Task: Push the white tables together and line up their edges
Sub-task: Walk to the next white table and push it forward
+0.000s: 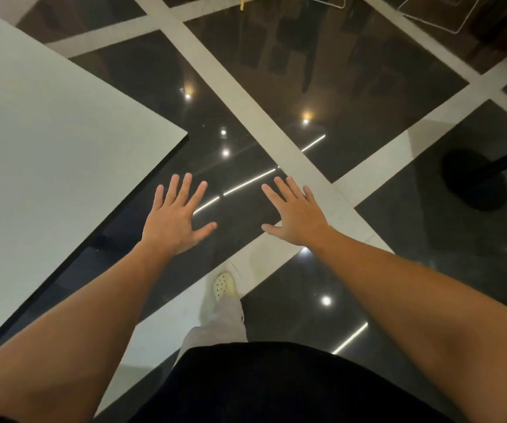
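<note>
Both grips spread, white table (47,141) left (untouched)

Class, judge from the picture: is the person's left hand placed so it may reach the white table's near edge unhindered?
Probably yes. The left hand hovers open over the floor, just beside the white table, and nothing lies between them.

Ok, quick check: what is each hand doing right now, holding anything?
Left hand: open, fingers spread, holding nothing, off the white table.
Right hand: open, fingers spread, holding nothing, out over the floor.
</note>
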Tool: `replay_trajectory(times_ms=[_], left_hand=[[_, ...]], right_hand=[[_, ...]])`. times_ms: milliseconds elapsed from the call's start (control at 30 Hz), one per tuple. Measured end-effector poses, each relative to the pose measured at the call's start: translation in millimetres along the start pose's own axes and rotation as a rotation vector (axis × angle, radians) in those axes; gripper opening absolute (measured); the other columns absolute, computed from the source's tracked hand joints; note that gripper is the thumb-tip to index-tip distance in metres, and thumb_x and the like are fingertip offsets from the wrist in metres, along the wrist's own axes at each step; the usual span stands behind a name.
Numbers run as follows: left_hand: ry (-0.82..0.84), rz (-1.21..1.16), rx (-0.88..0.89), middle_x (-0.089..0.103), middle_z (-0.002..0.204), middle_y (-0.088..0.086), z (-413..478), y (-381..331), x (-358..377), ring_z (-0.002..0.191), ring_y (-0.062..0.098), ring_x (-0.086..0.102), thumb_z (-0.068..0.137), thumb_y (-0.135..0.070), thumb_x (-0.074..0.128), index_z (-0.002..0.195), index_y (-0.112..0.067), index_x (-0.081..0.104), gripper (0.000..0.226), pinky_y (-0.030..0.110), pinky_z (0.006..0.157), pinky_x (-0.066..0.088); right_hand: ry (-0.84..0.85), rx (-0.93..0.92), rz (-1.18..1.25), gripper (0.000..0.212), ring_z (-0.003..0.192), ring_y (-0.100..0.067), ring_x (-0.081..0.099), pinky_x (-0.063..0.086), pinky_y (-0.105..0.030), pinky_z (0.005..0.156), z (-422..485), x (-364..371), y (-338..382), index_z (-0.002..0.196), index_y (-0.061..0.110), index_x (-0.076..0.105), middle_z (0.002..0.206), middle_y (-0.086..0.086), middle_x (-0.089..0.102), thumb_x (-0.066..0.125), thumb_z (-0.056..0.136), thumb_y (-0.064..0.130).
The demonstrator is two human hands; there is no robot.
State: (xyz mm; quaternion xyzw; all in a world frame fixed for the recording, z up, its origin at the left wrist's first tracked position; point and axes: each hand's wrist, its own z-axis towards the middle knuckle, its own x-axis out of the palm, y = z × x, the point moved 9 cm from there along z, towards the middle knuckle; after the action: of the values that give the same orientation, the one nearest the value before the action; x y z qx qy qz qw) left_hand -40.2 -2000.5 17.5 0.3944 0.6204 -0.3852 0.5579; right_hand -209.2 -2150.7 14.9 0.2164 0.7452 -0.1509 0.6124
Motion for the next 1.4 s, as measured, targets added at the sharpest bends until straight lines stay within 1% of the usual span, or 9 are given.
replay_trajectory(times_ms=[133,200,333,433,633,767,867,1100,1400], left_hand=[[0.035,-0.004,0.005,-0.005,0.159,0.009,101.0,32.6,-8.0,0.143,0.026,-0.015,0.082,-0.074,0.020,0.147,-0.030,-0.012,0.084,0.044,0.113,-0.009],[0.035,-0.009,-0.004,-0.005,0.159,0.008,137.2,48.4,-14.5,0.144,0.026,-0.012,0.082,-0.074,0.020,0.149,-0.029,-0.006,0.084,0.044,0.113,-0.010],[0.033,0.016,-0.041,0.000,0.159,0.008,203.6,81.7,-28.4,0.144,0.027,-0.010,0.080,-0.075,0.013,0.149,-0.029,-0.005,0.085,0.044,0.113,-0.007],[0.042,0.026,-0.100,0.003,0.159,0.009,244.9,106.5,-31.7,0.145,0.028,-0.005,0.082,-0.074,0.018,0.150,-0.027,-0.001,0.085,0.045,0.113,-0.005],[0.031,0.008,-0.323,0.004,0.159,0.009,327.0,165.7,-26.6,0.145,0.030,-0.004,0.083,-0.073,0.025,0.150,-0.027,0.001,0.085,0.046,0.113,-0.005],[0.025,-0.022,-0.475,0.002,0.159,0.010,364.8,195.3,-25.7,0.145,0.029,-0.006,0.083,-0.073,0.024,0.150,-0.026,-0.001,0.085,0.047,0.114,-0.003],[0.028,-0.065,-0.579,-0.001,0.159,0.010,390.8,213.2,-26.8,0.144,0.029,-0.008,0.084,-0.072,0.022,0.149,-0.026,-0.004,0.084,0.047,0.115,-0.003],[0.031,-0.110,-0.840,-0.005,0.159,0.010,431.4,278.7,-28.8,0.144,0.029,-0.009,0.075,-0.075,0.003,0.147,-0.028,-0.012,0.088,0.047,0.115,-0.002],[0.026,-0.203,-1.160,-0.013,0.157,0.009,450.3,383.2,-8.4,0.142,0.026,-0.018,0.081,-0.073,0.017,0.145,-0.027,-0.020,0.086,0.044,0.113,-0.009]], right_hand=[[0.035,-0.001,-0.015,0.087,0.146,-0.032,-0.001,0.004,-0.051,0.114,102.8,-23.0,-28.4,0.151,0.029,0.004,0.161,-0.009,0.005,0.047,0.086,0.065],[0.023,-0.020,-0.014,0.086,0.146,-0.032,0.001,0.005,-0.051,0.114,145.5,-36.7,-33.9,0.151,0.028,0.004,0.161,-0.009,0.006,0.047,0.085,0.065],[-0.001,-0.080,-0.019,0.086,0.146,-0.033,0.003,0.006,-0.050,0.115,229.8,-65.0,-43.3,0.151,0.028,0.007,0.160,-0.009,0.008,0.048,0.085,0.065],[0.005,-0.146,-0.015,0.086,0.146,-0.032,0.003,0.006,-0.050,0.115,291.2,-75.4,-45.2,0.151,0.028,0.007,0.160,-0.009,0.008,0.050,0.085,0.064],[0.038,-0.381,-0.075,0.084,0.147,-0.030,0.001,0.005,-0.050,0.114,435.2,-87.3,-47.8,0.150,0.030,0.008,0.161,-0.007,0.007,0.050,0.085,0.063],[0.030,-0.586,-0.157,0.084,0.146,-0.031,0.007,0.013,-0.053,0.114,512.5,-102.0,-41.8,0.150,0.030,0.012,0.160,-0.007,0.013,0.052,0.084,0.062],[0.044,-0.692,-0.220,0.086,0.146,-0.031,0.007,0.014,-0.053,0.115,569.5,-115.8,-34.3,0.151,0.028,0.008,0.160,-0.009,0.012,0.050,0.085,0.062],[0.100,-0.903,-0.261,0.087,0.147,-0.027,-0.001,0.006,-0.049,0.115,677.4,-134.1,13.4,0.151,0.030,0.002,0.161,-0.007,0.005,0.049,0.085,0.062],[0.112,-1.270,-0.403,0.088,0.146,-0.026,-0.001,0.007,-0.051,0.115,785.2,-141.2,145.4,0.151,0.029,0.003,0.161,-0.007,0.006,0.051,0.085,0.060]])
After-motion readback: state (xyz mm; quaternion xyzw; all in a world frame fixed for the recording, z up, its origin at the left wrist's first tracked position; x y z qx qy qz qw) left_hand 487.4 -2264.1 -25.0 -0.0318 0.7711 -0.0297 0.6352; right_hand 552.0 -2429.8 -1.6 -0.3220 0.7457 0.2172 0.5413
